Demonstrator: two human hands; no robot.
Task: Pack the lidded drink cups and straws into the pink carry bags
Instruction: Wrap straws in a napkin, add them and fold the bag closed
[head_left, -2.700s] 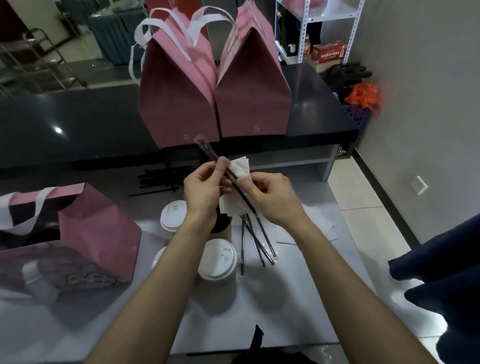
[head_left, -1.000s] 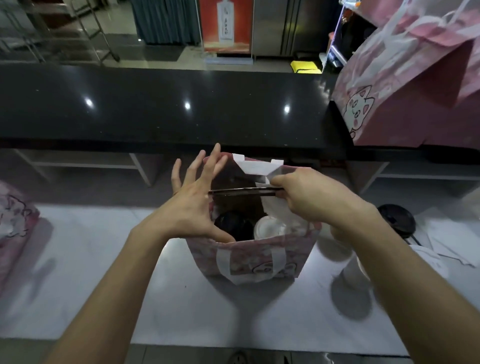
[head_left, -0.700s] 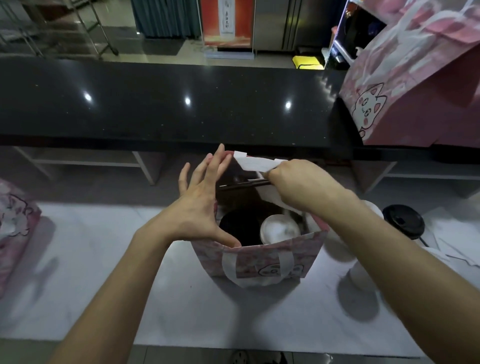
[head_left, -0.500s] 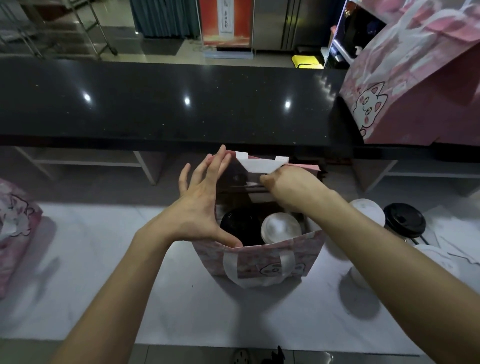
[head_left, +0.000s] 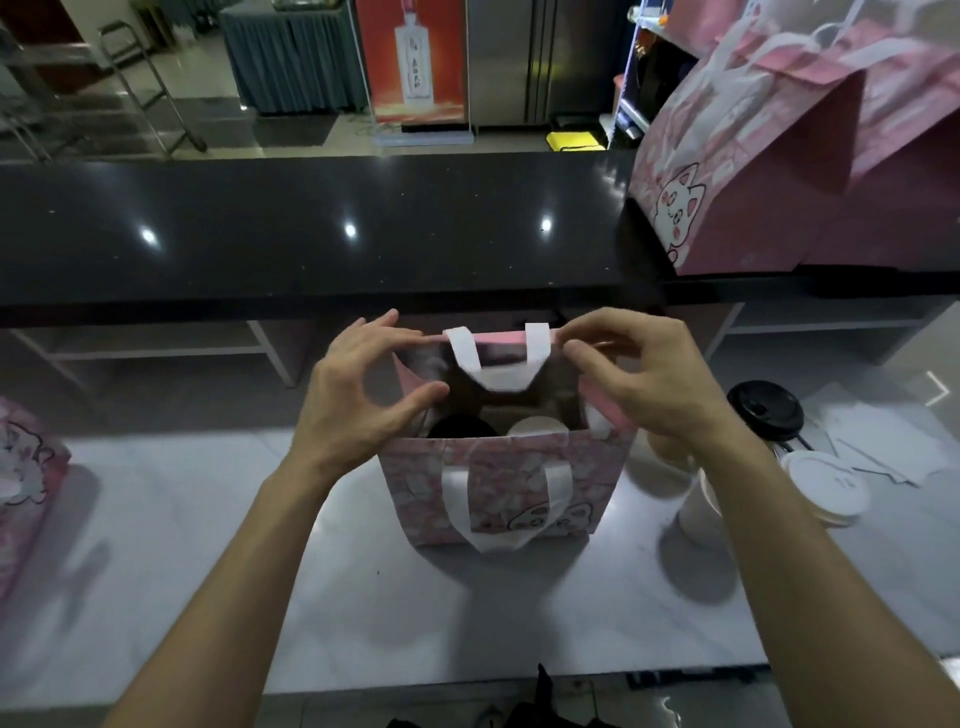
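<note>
On the pale table nearest the camera, an open pink carry bag is seen standing upright, its near white handle hanging down over the printed front. Inside it, a black-lidded cup and a white-lidded cup are seen side by side. At the bag's left edge the rim is pinched by the left hand, thumb curled inward and fingers reaching to the far rim. At the right edge the far rim is pinched by the right hand with curled fingers. Just right of the bag, more cups are set on the table: a white-lidded one and a black-lidded one. Another pink bag is seen at the left edge. Beyond, on the raised black counter, closed pink bags are stood at the right.
</note>
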